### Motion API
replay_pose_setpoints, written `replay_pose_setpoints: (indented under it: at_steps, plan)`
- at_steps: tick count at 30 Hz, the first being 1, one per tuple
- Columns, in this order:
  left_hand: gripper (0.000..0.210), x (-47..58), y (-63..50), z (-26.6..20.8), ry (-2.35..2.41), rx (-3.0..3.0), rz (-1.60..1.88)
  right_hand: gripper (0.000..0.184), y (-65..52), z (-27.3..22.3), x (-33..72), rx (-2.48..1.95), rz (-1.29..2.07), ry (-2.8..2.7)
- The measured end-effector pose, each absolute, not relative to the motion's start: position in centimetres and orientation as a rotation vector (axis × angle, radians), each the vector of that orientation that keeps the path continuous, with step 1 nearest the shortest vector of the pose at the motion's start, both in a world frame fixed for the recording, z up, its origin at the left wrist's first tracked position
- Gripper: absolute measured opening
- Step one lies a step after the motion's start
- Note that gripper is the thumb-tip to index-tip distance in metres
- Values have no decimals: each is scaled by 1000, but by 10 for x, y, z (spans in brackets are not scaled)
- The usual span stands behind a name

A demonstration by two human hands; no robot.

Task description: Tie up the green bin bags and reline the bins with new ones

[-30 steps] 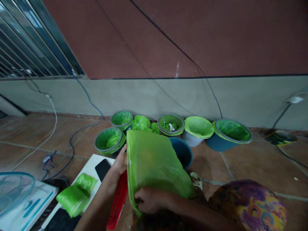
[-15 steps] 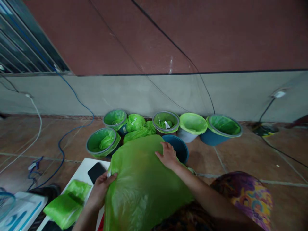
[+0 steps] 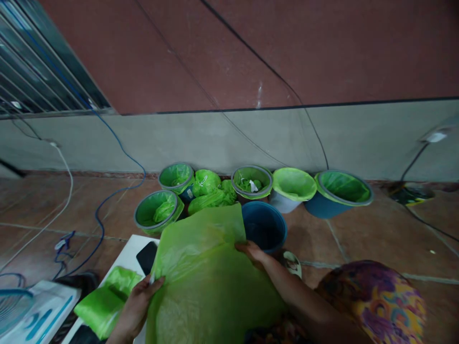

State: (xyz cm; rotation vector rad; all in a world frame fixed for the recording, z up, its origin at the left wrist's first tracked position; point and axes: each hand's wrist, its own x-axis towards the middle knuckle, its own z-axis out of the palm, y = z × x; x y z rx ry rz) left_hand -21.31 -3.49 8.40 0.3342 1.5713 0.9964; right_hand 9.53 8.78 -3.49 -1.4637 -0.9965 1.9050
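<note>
A large green plastic bag (image 3: 204, 267) is spread flat in front of me, over my lap. My left hand (image 3: 145, 291) pinches its left edge, where a bit of white shows between the fingers. On the opposite side, my right hand (image 3: 253, 253) grips the bag's right edge, its fingertips partly hidden by the plastic. Just beyond the bag stands an unlined blue bucket (image 3: 265, 224). Folded green bags (image 3: 103, 298) and a black phone (image 3: 146, 257) lie on a white surface (image 3: 125, 253) to my left.
Lined bins stand along the wall: a left bin (image 3: 158, 210), a white bin (image 3: 292, 188) and a blue bin (image 3: 340, 191) among them. Tied green bags (image 3: 208, 188) sit between. A blue cable (image 3: 102, 229) crosses the tiles; patterned cloth (image 3: 380, 296) covers my knee.
My right hand has moved from lying spread on top of the bag down to its right edge and closed there. The bag's far end has shifted, showing more of the blue bucket.
</note>
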Motion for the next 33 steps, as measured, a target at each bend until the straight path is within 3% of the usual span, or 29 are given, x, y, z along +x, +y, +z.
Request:
replay_pose_setpoints:
  at_steps: [7,13,15,19,24,33]
  plan:
    - [49,-210,-21,75,1593,314,1087,40,91,-16,133,-1381,1864,-616]
    - [86,-203,3,105,1602,436,1289,70,112,64,181,-1211,1688,-691]
    - [91,-201,12,121,1559,547,1326,69,121,95,195,-1105,1680,-831]
    - [84,-201,31,150,1608,856,1271,50,131,145,217,-987,1644,-1093]
    - [73,-201,43,173,1866,1259,1203,59,133,165,231,-1046,1443,-1373]
    - [25,-189,42,171,2290,1847,1056,40,127,155,233,-1496,372,-1938]
